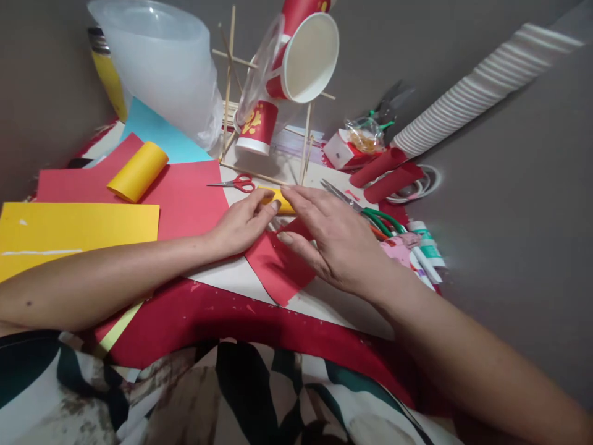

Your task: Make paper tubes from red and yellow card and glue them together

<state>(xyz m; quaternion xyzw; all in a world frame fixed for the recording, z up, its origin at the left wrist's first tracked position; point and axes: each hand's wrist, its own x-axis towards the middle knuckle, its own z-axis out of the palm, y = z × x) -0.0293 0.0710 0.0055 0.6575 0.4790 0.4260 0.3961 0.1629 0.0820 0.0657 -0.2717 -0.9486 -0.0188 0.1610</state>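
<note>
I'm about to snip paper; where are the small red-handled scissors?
In the head view, the scissors lie left of centre, beyond the left hand, blade tips over the large red sheet.

The patterned garment (257, 389) mixes white, dark green and near-black, its angular and curved patches interrupted by brownish blotches. Both the left forearm (115, 278) and right forearm (463, 346) are bare; a small dark spot (29, 303) marks the left one.
</note>
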